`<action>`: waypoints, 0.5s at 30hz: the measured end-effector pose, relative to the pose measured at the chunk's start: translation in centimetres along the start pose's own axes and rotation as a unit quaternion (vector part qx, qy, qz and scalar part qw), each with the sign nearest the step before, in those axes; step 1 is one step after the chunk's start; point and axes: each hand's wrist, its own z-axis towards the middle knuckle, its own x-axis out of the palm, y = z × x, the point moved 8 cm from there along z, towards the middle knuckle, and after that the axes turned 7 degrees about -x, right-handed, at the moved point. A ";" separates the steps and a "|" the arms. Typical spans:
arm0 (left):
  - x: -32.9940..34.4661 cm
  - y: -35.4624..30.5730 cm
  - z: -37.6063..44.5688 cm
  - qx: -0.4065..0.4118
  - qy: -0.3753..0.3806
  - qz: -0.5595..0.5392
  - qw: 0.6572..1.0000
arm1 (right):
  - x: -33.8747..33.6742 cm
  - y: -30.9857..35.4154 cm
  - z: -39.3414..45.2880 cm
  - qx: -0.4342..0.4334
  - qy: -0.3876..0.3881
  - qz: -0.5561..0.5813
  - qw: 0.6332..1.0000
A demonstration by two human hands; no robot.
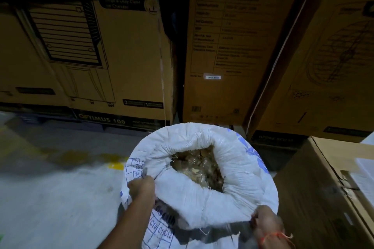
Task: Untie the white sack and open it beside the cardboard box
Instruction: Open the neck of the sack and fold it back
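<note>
In the head view, the white sack (pixel 202 184) is standing on the floor (pixel 50 198) in the lower middle of the frame, just beside the cardboard box (pixel 323 198) at the lower right. Its mouth is already gaping, showing brownish scraps (pixel 199 164) inside. The left hand (pixel 141 186) is gripping the rolled rim on the sack's left side; the right hand (pixel 267 222) is pinching the rim at the lower right, fingers curled into the cloth. The woven fabric is looking soft, crinkly and a little slippery, while the full body seems heavy, so the folded rim is probably the best place to be holding. Tall printed cartons (pixel 101 46) are filling the upper frame.
</note>
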 end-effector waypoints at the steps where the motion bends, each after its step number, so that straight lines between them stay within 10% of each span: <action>1: -1.6 -2.1 -2.7 0.106 -0.066 -0.002 0.992 | -1.6 3.1 -0.1 -0.073 -0.081 -0.066 0.992; 3: -3.6 -6.1 -9.6 0.369 -0.145 -0.004 0.918 | -2.2 9.5 -1.9 -0.326 -0.157 -0.108 0.926; 7: 0.4 -8.3 -15.0 0.580 -0.091 0.035 0.809 | 8.3 17.0 -5.9 -0.612 0.120 -0.178 0.761; 11: 6.4 -9.7 -12.8 0.605 -0.096 0.238 0.754 | 19.7 17.5 -4.1 -0.659 0.271 -0.412 0.568; 15: 9.4 -11.5 -6.7 0.558 -0.084 0.403 0.721 | 25.1 16.9 1.3 -0.606 0.301 -0.536 0.505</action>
